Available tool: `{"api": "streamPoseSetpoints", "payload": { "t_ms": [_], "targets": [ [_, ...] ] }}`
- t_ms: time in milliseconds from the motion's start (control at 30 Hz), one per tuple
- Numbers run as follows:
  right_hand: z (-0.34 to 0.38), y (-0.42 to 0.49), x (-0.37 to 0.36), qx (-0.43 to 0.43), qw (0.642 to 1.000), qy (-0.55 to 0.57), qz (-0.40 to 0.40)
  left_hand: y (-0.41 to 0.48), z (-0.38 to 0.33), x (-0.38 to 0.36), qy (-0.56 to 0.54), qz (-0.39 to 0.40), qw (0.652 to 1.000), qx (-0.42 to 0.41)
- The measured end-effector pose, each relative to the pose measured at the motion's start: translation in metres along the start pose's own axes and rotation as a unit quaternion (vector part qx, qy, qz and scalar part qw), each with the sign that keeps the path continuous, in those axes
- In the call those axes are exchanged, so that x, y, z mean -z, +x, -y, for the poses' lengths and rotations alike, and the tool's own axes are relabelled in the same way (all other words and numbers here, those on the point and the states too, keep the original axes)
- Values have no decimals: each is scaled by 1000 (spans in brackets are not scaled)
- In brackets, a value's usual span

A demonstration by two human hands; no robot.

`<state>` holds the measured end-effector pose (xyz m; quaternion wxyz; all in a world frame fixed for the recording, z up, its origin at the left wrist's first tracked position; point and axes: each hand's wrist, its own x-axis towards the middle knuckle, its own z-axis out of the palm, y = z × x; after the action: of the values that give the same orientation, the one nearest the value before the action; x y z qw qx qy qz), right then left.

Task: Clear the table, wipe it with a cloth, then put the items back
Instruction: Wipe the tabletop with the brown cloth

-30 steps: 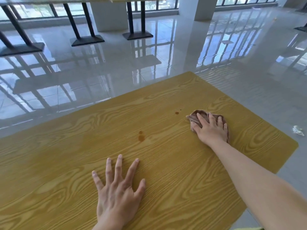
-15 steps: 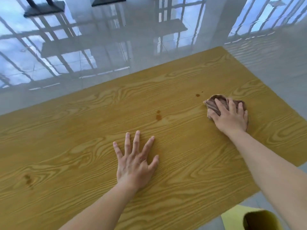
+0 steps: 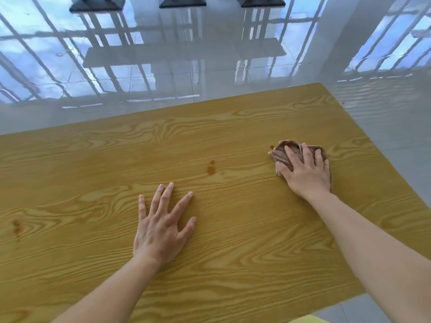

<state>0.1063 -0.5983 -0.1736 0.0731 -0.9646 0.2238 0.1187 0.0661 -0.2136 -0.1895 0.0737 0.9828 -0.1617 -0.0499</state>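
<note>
Pressing flat on brown cloth (image 3: 285,153) w/ right hand (image 3: 304,171), palm down, fingers (image 3: 291,153) spread over it, not curled round it; more a push-down than a pinch. Cloth bunched, folds sticking out past fingertips toward far side and left, a strip also showing along hand's right edge near wrist. Sits on right part of wood-grain table (image 3: 93,159), nearer the far-right corner than the near edge.

Left hand (image 3: 161,227) open, palm down, flat on tabletop, fingers splayed, holding nothing. Placed approx mid-table, well apart from cloth. Both forearms bare, coming in from bottom of frame.

Dark brown stain (image 3: 211,169) between the two hands, a bigger blot w/ a smaller dot just above it, just beyond left fingertips, not touched by either hand. Tiny dark spot (image 3: 271,146) right at cloth's left edge, touching or almost, can't tell which. Another smudge (image 3: 16,227) near left edge of table, streaky, far from both hands.

Tabletop otherwise showing yellow-tan grain pattern, far-right corner rounded. Beyond it glossy grey tiled floor (image 3: 210,78) w/ strong window reflections. Black table bases (image 3: 96,4) at top of frame, three visible, cut off by frame edge. Sliver of sth yellow-green (image 3: 307,319) at bottom edge, right of centre, too cropped to ID.
</note>
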Motion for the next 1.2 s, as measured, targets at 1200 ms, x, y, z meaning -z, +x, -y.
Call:
{"api": "streamPoseSetpoints", "payload": {
  "t_ms": [1200],
  "targets": [
    [112, -74, -38, 240, 970, -25, -8, -3, 3, -8, -25, -45, 999, 0]
  ]
}}
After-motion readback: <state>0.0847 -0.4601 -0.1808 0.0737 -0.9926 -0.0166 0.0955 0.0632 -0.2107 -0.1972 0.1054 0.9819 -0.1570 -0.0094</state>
